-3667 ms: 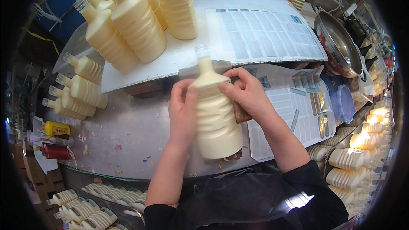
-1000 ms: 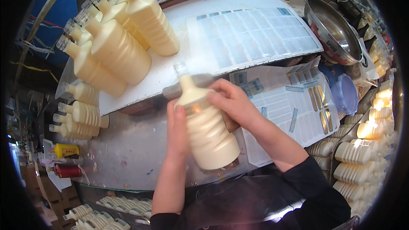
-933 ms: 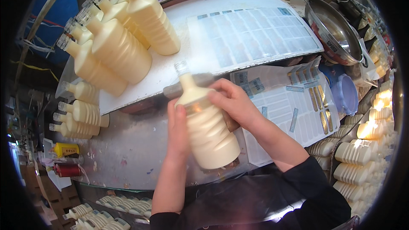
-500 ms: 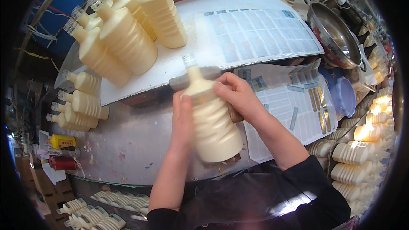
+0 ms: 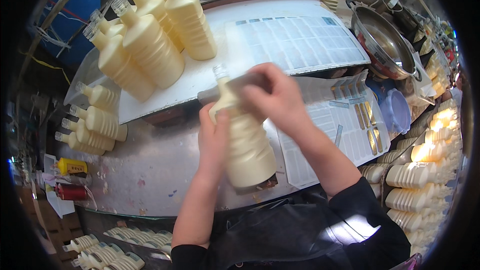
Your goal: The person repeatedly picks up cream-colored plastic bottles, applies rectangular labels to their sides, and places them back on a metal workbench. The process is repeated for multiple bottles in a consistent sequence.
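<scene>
A cream-coloured bottle [image 5: 250, 152] with ribbed sides and a clear neck stands tilted in front of me, its neck pointing away. My left hand [image 5: 212, 132] is closed around its left side near the shoulder. Over the bottle's right shoulder, my right hand [image 5: 280, 100] pinches a flat brownish-grey pad [image 5: 250, 84], partly blurred by motion; I cannot tell whether it is cloth or something stiffer. Behind the neck lies a grey flat piece [image 5: 206, 96] at the board's edge, partly hidden by the bottle.
Several similar bottles [image 5: 150, 50] stand on the white board [image 5: 210, 77] at far left. A translucent label sheet [image 5: 295, 40] covers its right part. Nearer right lies a paper sheet [image 5: 310, 147] with gold and blue strips. A metal pan [image 5: 385, 35] and purple basin [image 5: 397, 112] stand beyond.
My right hand has left the bottle's shoulder and moved up and away, lifting the brownish-grey pad towards the neck. The bottle has shifted slightly left; my left hand still holds it.
</scene>
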